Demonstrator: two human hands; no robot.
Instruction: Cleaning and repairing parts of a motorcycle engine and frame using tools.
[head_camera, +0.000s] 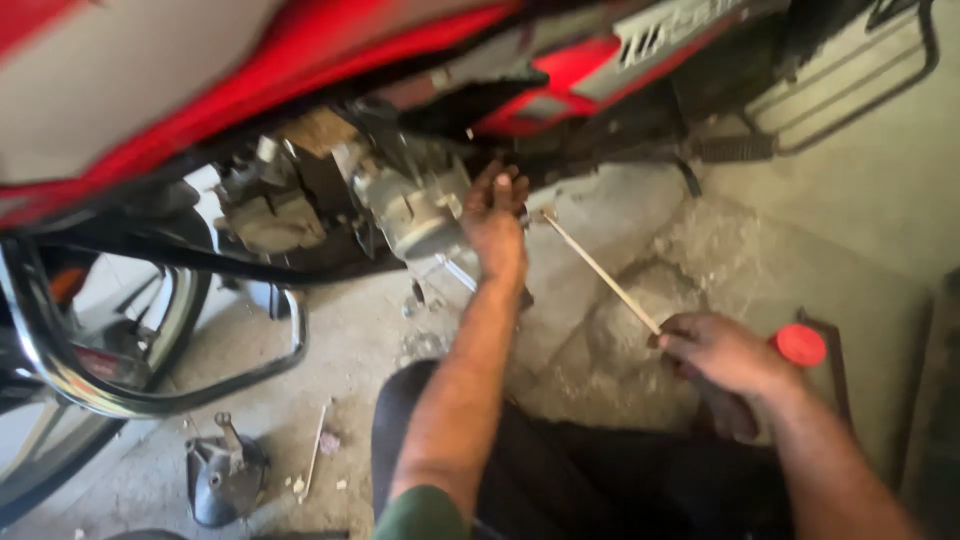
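Note:
A red motorcycle (300, 60) stands over me, its grey engine (415, 205) exposed under the tank. My left hand (493, 215) reaches up beside the engine and its fingers curl onto a dark part just right of the engine casing. My right hand (720, 352) grips the lower end of a long thin pale rod (600, 270). The rod slants up and left, its far tip close to my left hand. A red round cap (801, 344) shows just beyond my right knuckles.
A chrome crash guard (150, 395) and the front wheel (120, 330) fill the left. A dark metal part (222, 475) and a thin rod (316, 445) lie on the dusty concrete floor (640, 230). A footrest and black rack (850, 90) are at upper right. My dark-trousered knee (560, 470) is below.

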